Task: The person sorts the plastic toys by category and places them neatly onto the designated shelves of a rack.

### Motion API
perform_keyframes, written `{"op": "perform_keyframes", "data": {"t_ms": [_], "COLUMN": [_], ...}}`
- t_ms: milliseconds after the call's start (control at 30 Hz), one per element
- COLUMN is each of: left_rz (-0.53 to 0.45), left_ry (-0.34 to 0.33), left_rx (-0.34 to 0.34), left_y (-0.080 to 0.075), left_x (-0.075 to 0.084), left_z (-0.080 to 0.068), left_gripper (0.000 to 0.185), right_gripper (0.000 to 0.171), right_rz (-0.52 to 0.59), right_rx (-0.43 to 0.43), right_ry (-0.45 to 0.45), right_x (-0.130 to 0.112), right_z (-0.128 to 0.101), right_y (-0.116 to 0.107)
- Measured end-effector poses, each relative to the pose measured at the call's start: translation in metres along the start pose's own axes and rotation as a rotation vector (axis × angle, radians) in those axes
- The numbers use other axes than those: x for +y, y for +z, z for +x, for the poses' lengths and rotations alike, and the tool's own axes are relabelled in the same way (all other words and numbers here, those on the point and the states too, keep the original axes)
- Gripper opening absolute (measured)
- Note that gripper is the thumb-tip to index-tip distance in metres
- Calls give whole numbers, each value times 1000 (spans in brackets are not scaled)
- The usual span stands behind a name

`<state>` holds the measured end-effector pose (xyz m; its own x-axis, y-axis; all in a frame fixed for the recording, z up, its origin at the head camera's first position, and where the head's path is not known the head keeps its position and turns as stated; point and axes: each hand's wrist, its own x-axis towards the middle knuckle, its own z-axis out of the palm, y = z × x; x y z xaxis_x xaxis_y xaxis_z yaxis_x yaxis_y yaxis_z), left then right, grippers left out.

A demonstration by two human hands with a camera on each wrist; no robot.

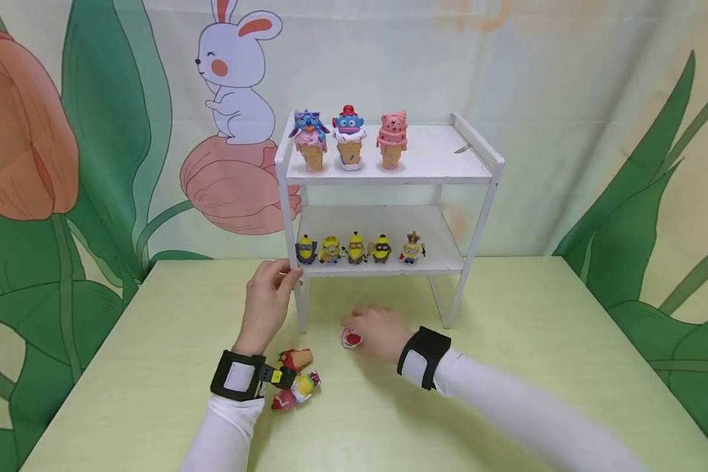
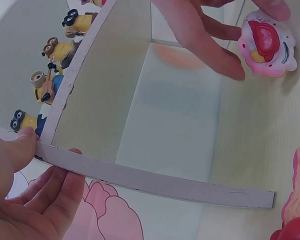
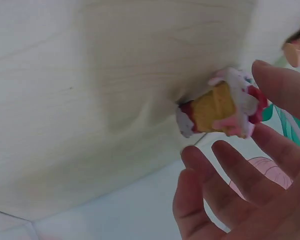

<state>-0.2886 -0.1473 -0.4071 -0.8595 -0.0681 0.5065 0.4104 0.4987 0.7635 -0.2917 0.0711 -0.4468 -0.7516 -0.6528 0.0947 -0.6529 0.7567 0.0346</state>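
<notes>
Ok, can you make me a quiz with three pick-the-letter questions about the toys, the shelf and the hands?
1. Where do the minion figures stand?
A. top shelf
B. lower shelf
C. table

2. How many ice cream cone toys stand on the top shelf?
A. two
B. three
C. five

3. What is the left hand doing?
A. holding the white shelf rack by its front left post
B. lying flat on the table
C. lifting a minion

Answers: 1 B, they line the lower board. 2 B, three cones stand in a row. 3 A, its fingers wrap round the post.
</notes>
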Motion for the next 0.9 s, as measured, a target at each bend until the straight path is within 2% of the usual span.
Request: {"op": "perform_keyframes", "data": {"t_ms": [167,333,467,600,767,900], "left_rz": [5,5,5,3,-4,0], "left_ry": [-5,1,9,-6,-8,-6], "left_rx": [-4,-4,-1,-10,-11,-4], "left_y": [1,0,0,1,1,0], "left_x": [-1,0,0,0,1,1], "left_z": [-1,-2,-1,-1,0,0], "left_gripper": [21,21,21,22,22,21], "right_gripper": [43,38,32,33,42,46], "right_rz": [-62,-51,-8,142,347,499], "right_rx": [11,19,11,-25,-35,-62], "right_ry": [-3,-4,-21,-61,-112,-109], "right_x": [-2,-2,1,7,12,15], "right_z": [2,2,1,-3,-8,-16], "right_y": [12,17,13,-3,-36,-62]}}
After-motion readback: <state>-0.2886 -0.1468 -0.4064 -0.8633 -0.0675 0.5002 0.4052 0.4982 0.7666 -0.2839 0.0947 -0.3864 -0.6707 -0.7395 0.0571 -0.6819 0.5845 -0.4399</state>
